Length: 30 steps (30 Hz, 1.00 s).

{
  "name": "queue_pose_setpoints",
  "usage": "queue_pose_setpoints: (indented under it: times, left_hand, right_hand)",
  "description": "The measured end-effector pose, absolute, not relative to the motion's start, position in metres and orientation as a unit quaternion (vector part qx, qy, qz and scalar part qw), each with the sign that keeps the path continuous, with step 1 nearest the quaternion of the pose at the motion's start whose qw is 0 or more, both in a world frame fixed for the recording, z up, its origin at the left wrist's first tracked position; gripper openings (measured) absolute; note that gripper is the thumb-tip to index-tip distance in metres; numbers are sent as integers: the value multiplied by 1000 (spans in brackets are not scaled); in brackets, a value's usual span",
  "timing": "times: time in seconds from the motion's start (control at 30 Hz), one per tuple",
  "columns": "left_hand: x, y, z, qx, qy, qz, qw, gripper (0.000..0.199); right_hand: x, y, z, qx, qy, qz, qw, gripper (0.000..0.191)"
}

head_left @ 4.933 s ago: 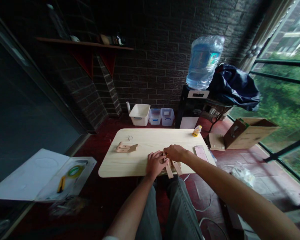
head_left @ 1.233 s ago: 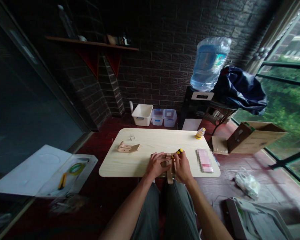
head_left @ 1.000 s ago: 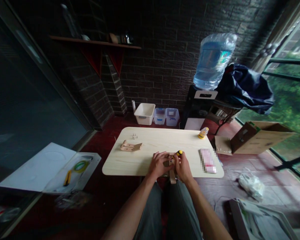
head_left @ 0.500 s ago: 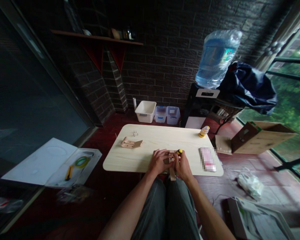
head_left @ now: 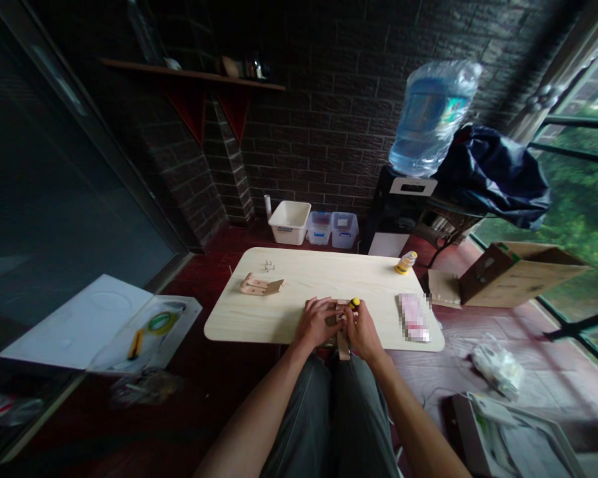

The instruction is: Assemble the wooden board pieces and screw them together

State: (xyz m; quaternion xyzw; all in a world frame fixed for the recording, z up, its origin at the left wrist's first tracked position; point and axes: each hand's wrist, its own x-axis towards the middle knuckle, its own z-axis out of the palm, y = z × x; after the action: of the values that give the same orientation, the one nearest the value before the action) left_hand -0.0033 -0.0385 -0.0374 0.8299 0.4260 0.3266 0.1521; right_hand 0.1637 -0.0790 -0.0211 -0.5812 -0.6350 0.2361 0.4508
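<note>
In the head view, the left hand [head_left: 319, 322] is holding a wooden part [head_left: 343, 348], its grip half curled over the wood, and the right hand [head_left: 363, 326] is pinching a yellow tool [head_left: 354, 303], its grip closed. The part is jutting over the near edge of the counter [head_left: 319, 267]. Toward the counter's left end, a bracket [head_left: 261, 286] and small hooks [head_left: 269, 267] are lying; at its far right corner, a bottle [head_left: 405, 263] is resting.

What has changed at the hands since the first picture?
The right hand has moved nearer the body, right of the wooden piece; the yellow handle it grips now shows. The left hand still holds that piece; the other wooden piece and small bottle stayed put.
</note>
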Motion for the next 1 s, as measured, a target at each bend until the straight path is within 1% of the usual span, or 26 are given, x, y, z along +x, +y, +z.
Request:
queue_pose_setpoints:
  times: [0.13, 0.23, 0.37, 0.47, 0.53, 0.63, 0.7, 0.77, 0.87, 0.93, 1.0]
  left_hand:
    - [-3, -39, -37, 827, 430, 329, 154, 28]
    - [-3, -39, -37, 824, 437, 323, 157, 26]
    - [-4, -38, -37, 827, 436, 318, 157, 23]
    - [-3, -39, -36, 828, 433, 324, 151, 19]
    - [-3, -40, -35, 826, 436, 324, 150, 19]
    - [-2, -41, -34, 827, 438, 319, 152, 23]
    - [-3, -41, -33, 828, 435, 320, 152, 23]
    - [-3, -41, -33, 828, 433, 323, 151, 23]
    - [-3, -40, -34, 827, 433, 327, 148, 20]
    - [-3, -40, -36, 826, 434, 328, 144, 16]
    - [-2, -39, -37, 825, 436, 331, 141, 15]
  right_hand:
    - [163, -81, -15, -571, -658, 225, 436, 25]
    - [166, -83, -3, -558, -692, 215, 406, 25]
    - [175, -79, 22, -541, -735, 208, 352, 36]
    - [180, -73, 42, -525, -771, 215, 290, 41]
    - [181, -68, 52, -510, -794, 212, 254, 37]
    - [179, -64, 58, -508, -813, 183, 217, 21]
    - [176, -64, 56, -519, -813, 161, 208, 17]
    - [174, -64, 53, -537, -804, 143, 210, 17]
    - [172, -65, 49, -556, -789, 137, 222, 24]
    - [174, -66, 51, -544, -793, 141, 235, 30]
    - [177, -65, 55, -519, -811, 142, 229, 35]
